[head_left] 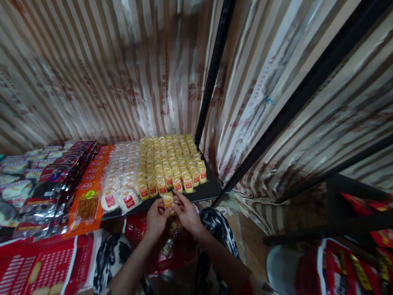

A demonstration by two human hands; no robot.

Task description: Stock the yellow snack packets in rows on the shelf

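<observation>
My left hand (156, 219) and my right hand (186, 213) meet in front of the dark shelf (206, 191), both pinching one small yellow snack packet (168, 199) between fingertips. Just beyond it stand rows of matching yellow packets (170, 162) filling the right part of the shelf. White round packets with red labels (121, 184) lie to their left. Under my hands a red plastic basket (146, 241) rests by my knees, with a few packets inside.
Orange packs (89, 202), dark red bags (56, 182) and pale bags (2, 188) fill the shelf's left side. A second red basket (26, 275) sits at lower left. Striped foil covers the walls; black rack frames and red bags (372, 260) stand at right.
</observation>
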